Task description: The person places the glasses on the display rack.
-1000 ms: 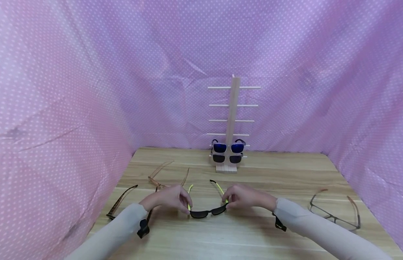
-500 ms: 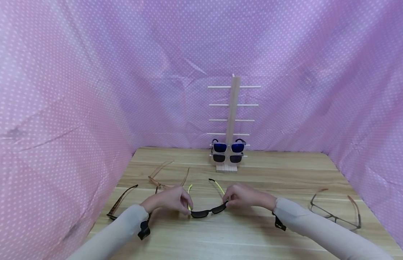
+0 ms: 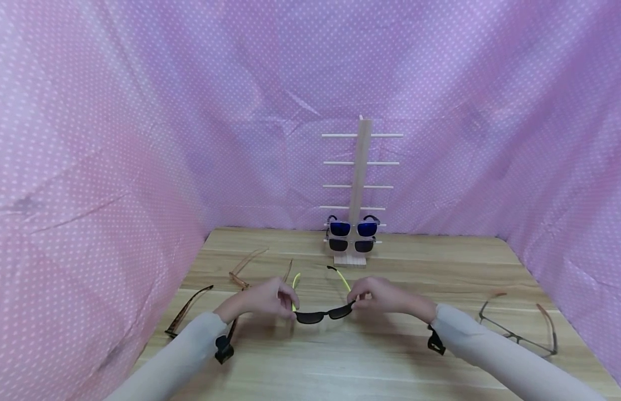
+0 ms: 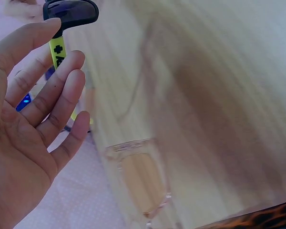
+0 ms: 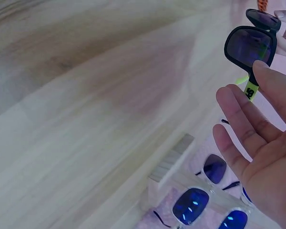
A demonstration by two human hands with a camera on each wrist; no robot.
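Note:
Black sunglasses (image 3: 310,317) with yellow temples are held level between both hands, lenses toward the person and temples unfolded toward the back. My left hand (image 3: 270,299) pinches them at the left hinge; in the left wrist view its thumb presses the frame corner beside the yellow temple (image 4: 57,51). At the opposite hinge my right hand (image 3: 380,295) pinches the frame, thumb on the corner near the lens (image 5: 248,46) in the right wrist view. Behind them stands a wooden display rack (image 3: 359,172) bearing two pairs of sunglasses, blue-lensed (image 3: 340,229) above dark-lensed (image 3: 338,245).
Clear amber glasses (image 3: 238,280) and tortoiseshell glasses (image 3: 182,317) lie on the table at the left, partly hidden by the left arm. Thin grey-framed glasses (image 3: 516,337) lie at the right. Pink dotted cloth (image 3: 270,111) surrounds the table (image 3: 440,267).
Both hands have lifted the black sunglasses slightly up and toward the rack. The glasses on the rack and the other pairs on the table stay where they were.

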